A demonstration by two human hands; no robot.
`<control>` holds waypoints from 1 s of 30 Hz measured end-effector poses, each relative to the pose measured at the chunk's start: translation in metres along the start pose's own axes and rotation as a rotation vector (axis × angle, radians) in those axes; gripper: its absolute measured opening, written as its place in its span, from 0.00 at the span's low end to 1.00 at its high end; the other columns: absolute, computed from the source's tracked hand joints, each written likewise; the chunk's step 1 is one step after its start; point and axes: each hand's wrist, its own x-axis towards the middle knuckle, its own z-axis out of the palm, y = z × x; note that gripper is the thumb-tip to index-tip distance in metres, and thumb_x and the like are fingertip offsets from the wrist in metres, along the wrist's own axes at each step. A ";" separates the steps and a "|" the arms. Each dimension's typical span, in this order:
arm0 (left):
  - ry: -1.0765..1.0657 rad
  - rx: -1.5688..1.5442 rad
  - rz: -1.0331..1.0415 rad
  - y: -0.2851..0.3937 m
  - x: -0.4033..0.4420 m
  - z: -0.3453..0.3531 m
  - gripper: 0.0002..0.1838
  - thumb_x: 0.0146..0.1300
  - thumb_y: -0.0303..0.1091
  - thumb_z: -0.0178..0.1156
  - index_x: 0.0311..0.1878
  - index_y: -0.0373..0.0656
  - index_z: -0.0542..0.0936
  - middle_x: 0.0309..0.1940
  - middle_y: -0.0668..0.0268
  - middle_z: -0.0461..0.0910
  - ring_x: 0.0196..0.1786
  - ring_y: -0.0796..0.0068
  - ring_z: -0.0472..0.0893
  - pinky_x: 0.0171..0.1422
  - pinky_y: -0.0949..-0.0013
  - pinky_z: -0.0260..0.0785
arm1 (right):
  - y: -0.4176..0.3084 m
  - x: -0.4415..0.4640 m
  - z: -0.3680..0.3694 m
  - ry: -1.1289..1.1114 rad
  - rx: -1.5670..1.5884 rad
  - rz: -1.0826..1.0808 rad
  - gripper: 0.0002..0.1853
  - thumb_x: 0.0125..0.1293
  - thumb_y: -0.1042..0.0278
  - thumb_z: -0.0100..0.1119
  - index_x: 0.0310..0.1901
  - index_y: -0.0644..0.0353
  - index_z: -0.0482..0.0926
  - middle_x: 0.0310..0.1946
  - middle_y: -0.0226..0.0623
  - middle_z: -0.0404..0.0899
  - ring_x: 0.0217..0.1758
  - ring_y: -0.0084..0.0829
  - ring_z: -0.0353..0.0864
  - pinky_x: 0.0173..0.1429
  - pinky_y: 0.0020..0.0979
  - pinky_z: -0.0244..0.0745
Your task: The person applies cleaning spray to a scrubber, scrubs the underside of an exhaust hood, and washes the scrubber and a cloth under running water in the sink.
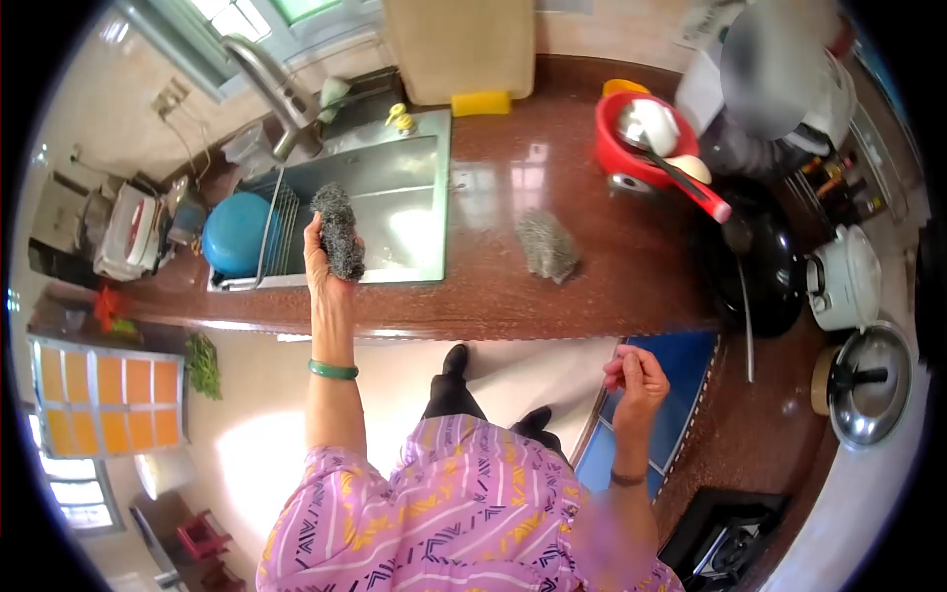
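Note:
My left hand [318, 259] is closed around a dark grey steel wool scrubber [338, 232], held up over the front of the metal sink [409, 163]. A second, lighter grey steel wool scrubber [547, 247] lies on the brown countertop [483, 257] to the right of the sink. My right hand [636, 380] hovers in front of the counter's edge, apart from everything around it. Its fingers are curled together with the thumb against them. Whether something small is pinched there I cannot make out.
A blue basin [237, 234] leans by a wire rack at the sink's left, under the faucet [276, 94]. On the right stand a red bowl [631, 133] with ladles, a black wok [755, 257] and a white pot [848, 276]. A yellow sponge [481, 103] lies behind.

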 end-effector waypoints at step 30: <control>0.684 -0.451 0.628 0.162 -0.233 -0.322 0.13 0.57 0.39 0.56 0.39 0.40 0.75 0.28 0.62 0.77 0.23 0.73 0.74 0.28 0.72 0.71 | 0.089 -0.135 0.365 -1.461 -0.388 0.323 0.08 0.62 0.72 0.52 0.38 0.65 0.78 0.23 0.32 0.77 0.23 0.16 0.72 0.28 0.18 0.69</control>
